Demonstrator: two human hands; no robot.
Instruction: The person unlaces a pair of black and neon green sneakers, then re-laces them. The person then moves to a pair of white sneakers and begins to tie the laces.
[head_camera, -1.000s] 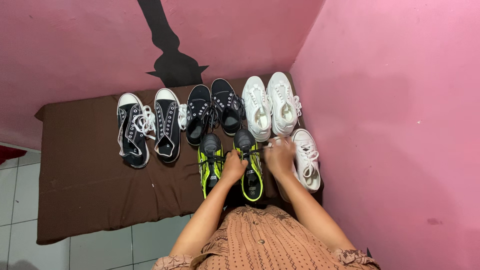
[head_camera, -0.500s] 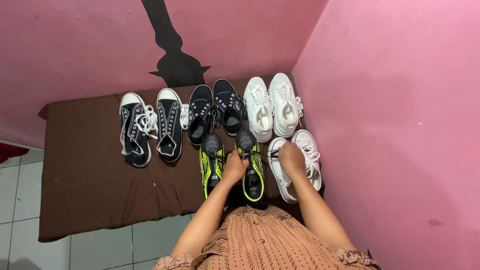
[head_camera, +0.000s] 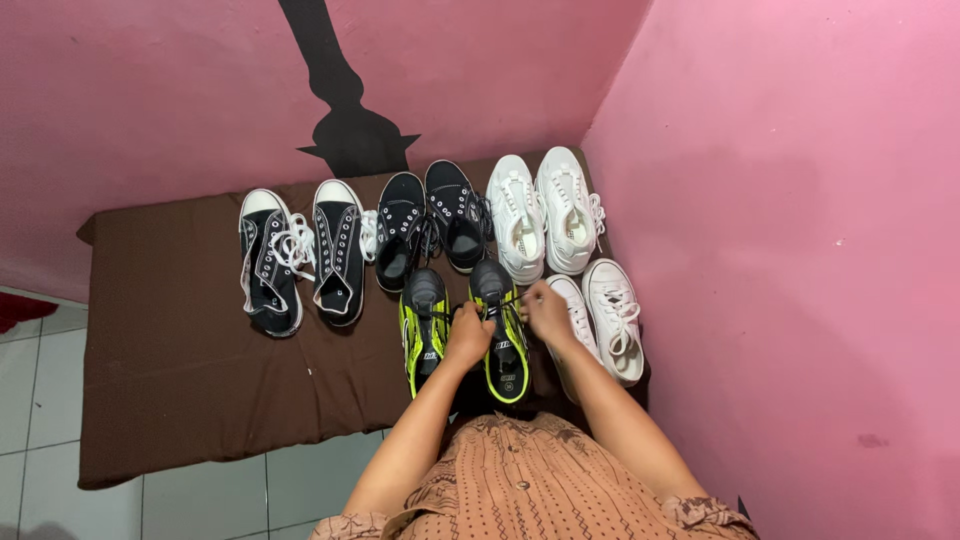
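A single head-worn camera looks steeply down from above the person's own torso, facing a corner where two pink walls (head_camera: 780, 200) meet. The view sits at arm's length: both forearms run up from the bottom edge to the left hand (head_camera: 468, 335) and right hand (head_camera: 548, 312) at frame centre. The brown mat (head_camera: 170, 340) fills the middle, white floor tiles (head_camera: 40, 400) the lower left. No second view overlaps it.

The left hand (head_camera: 468, 337) and right hand (head_camera: 548, 312) cover the laces under their fingers. Whether they grip any is too small to tell.
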